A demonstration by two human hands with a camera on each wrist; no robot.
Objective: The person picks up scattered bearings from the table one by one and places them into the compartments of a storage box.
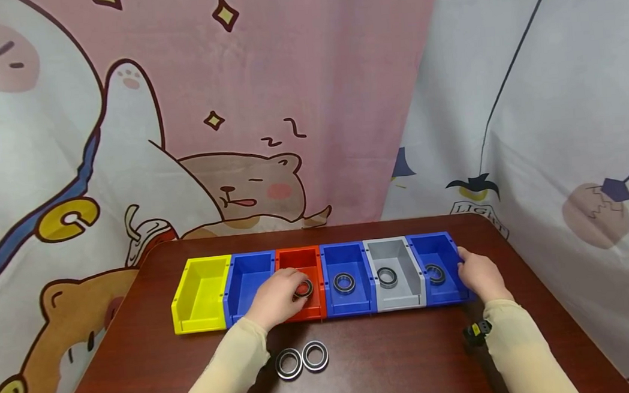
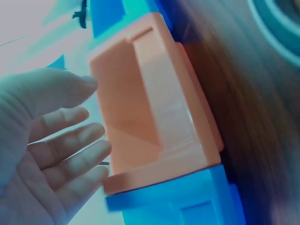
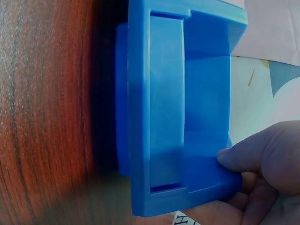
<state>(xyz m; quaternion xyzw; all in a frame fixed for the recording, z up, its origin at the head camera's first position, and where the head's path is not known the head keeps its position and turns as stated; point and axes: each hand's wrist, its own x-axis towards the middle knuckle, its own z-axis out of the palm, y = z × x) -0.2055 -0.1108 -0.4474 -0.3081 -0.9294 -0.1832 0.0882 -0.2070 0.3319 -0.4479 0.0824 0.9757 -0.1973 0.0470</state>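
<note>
My left hand (image 1: 280,296) reaches over the front of the red bin (image 1: 296,257). In the left wrist view its fingers (image 2: 70,140) are apart and loosely bent, with nothing between them. A black-and-silver ball bearing (image 1: 310,288) shows right by the fingertips in the head view, low in the red bin. At the row's right end my right hand (image 1: 482,273) grips the side wall of the blue bin (image 3: 206,93), thumb on the inside and fingers outside. Another bearing (image 1: 436,282) lies in that bin.
Further bearings lie in the grey bin (image 1: 390,252) and the middle blue bin (image 1: 342,258). Left of the red bin stand another blue bin (image 1: 251,272) and a yellow bin (image 1: 203,287). Two loose bearings, left (image 1: 278,367) and right (image 1: 316,369), lie on the brown table (image 1: 389,360) in front.
</note>
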